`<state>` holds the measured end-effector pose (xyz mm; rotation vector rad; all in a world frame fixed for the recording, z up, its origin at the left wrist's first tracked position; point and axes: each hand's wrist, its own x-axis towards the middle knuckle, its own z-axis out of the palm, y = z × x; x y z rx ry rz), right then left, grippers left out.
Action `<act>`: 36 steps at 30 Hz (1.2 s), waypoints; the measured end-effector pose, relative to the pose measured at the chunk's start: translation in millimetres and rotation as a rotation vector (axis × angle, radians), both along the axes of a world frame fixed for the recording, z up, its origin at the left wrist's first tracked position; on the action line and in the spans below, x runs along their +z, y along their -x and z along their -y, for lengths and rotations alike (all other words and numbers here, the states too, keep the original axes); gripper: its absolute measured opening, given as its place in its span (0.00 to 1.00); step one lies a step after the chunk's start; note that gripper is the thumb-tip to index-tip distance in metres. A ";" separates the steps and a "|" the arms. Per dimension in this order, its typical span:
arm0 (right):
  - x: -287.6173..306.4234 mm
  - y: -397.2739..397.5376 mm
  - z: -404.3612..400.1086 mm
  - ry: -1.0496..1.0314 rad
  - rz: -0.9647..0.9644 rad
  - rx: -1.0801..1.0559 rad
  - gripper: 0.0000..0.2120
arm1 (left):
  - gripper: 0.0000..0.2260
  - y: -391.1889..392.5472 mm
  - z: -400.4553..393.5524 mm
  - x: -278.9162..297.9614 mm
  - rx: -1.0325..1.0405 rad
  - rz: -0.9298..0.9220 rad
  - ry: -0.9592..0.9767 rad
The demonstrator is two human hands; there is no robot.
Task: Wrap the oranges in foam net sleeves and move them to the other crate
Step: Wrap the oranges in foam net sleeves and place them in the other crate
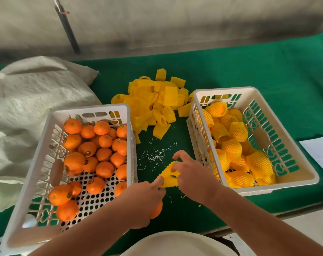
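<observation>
— At six o'clock? Left hand (pixel 145 198) cupping an orange (pixel 156 209), right hand (pixel 192 174) pinching a yellow foam net sleeve (pixel 169 175).
— At nine and three? Crate of bare oranges (pixel 46 145); crate of sleeved oranges (pixel 286 141).

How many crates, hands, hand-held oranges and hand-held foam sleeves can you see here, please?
Crates: 2 (left crate, right crate)
Hands: 2 (left hand, right hand)
Held orange: 1
Held foam sleeve: 1
Total: 6
</observation>
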<state>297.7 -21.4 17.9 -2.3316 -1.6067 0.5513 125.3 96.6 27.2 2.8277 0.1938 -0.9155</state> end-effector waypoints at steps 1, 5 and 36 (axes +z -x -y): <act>-1.7 -1.0 2.3 0.006 0.012 -0.037 0.15 | 0.38 2.2 0.0 -1.3 0.013 0.006 0.001; -10.4 0.5 7.7 0.021 -0.010 -0.108 0.24 | 0.37 1.9 -2.1 -1.0 0.175 0.062 0.120; 5.0 37.9 23.2 -0.087 -0.150 -0.116 0.35 | 0.34 2.7 16.5 1.1 0.914 0.677 0.443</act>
